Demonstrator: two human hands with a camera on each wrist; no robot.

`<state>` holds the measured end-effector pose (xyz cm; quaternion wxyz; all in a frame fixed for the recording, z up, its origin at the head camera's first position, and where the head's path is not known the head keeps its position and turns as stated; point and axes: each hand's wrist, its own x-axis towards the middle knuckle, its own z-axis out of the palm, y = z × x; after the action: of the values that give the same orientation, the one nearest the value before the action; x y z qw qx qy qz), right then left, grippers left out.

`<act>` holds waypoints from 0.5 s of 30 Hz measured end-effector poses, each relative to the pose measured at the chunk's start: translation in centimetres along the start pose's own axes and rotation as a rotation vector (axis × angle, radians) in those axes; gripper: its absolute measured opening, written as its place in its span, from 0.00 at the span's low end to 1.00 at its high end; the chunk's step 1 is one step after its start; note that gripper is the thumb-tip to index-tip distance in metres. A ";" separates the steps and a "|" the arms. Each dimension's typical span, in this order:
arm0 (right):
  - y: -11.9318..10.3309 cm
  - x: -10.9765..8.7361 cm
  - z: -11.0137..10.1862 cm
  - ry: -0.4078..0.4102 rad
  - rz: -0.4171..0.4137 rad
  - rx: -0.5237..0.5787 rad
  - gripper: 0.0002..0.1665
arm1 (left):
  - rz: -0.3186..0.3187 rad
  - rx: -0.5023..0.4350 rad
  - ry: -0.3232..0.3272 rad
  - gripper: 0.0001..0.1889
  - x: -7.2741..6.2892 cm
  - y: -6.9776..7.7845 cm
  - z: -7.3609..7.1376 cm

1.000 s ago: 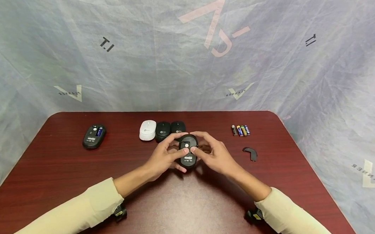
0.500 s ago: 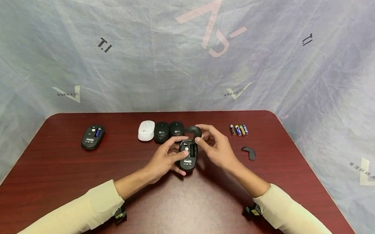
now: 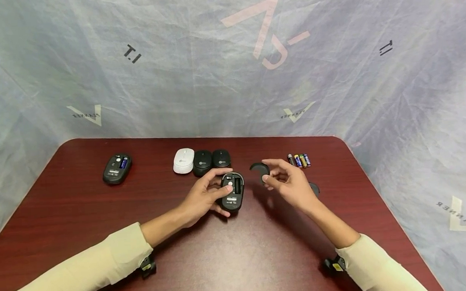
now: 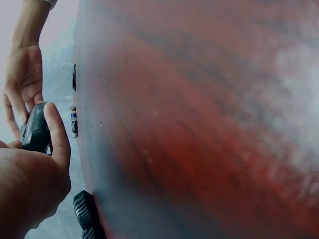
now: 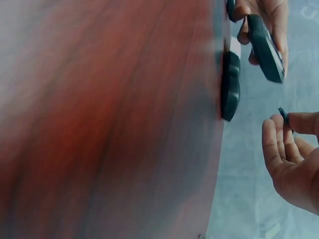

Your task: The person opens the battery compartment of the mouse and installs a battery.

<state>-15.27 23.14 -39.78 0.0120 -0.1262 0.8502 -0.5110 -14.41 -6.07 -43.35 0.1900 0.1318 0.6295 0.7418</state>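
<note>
My left hand [image 3: 205, 193] grips a black computer mouse [image 3: 232, 202] with its underside facing up, the thumb lying on that underside. The mouse's battery slot is uncovered and looks dark inside. To its right, my right hand [image 3: 292, 184] pinches a curved black battery cover [image 3: 263, 169] between thumb and fingers, apart from the mouse. In the right wrist view the cover [image 5: 283, 114] shows edge-on as a thin piece, with the mouse [image 5: 264, 50] above it. The left wrist view has the mouse [image 4: 37, 130] between the left thumb and fingers.
Behind the hands a white mouse [image 3: 183, 161] and two black mice [image 3: 202, 163] stand in a row. Another upturned mouse [image 3: 117, 168] at left has a blue battery in it. Several batteries [image 3: 299, 160] lie at right. A second cover [image 3: 315, 188] is partly hidden behind the right hand.
The right hand has pulled the battery cover off the mouse and moved it to the right, exposing the battery slot. The left hand keeps holding the mouse in nearly the same place.
</note>
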 end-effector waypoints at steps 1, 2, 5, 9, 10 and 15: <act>0.2 -0.1 -0.3 -0.005 0.011 -0.010 0.28 | 0.001 -0.002 0.001 0.30 0.0 0.0 0.0; 0.4 -0.3 -0.6 -0.010 0.022 -0.022 0.28 | 0.002 -0.004 0.002 0.30 0.0 0.1 -0.1; 0.8 -0.7 -1.3 -0.025 0.065 -0.052 0.28 | 0.004 -0.007 0.006 0.30 -0.1 0.1 -0.2; 1.5 -1.1 -2.2 -0.065 0.149 -0.103 0.29 | 0.001 -0.005 0.007 0.31 -0.1 0.1 -0.2; 1.6 -1.2 -2.5 -0.078 0.170 -0.111 0.30 | 0.000 -0.005 0.006 0.31 -0.1 0.1 -0.2; 2.4 -1.6 -3.7 -0.131 0.243 -0.124 0.30 | -0.003 -0.007 0.004 0.31 0.0 0.1 -0.2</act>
<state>-14.80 27.72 -40.28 0.1211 -0.0560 0.8864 -0.4432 -14.54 -6.23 -43.31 0.1904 0.1289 0.6276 0.7438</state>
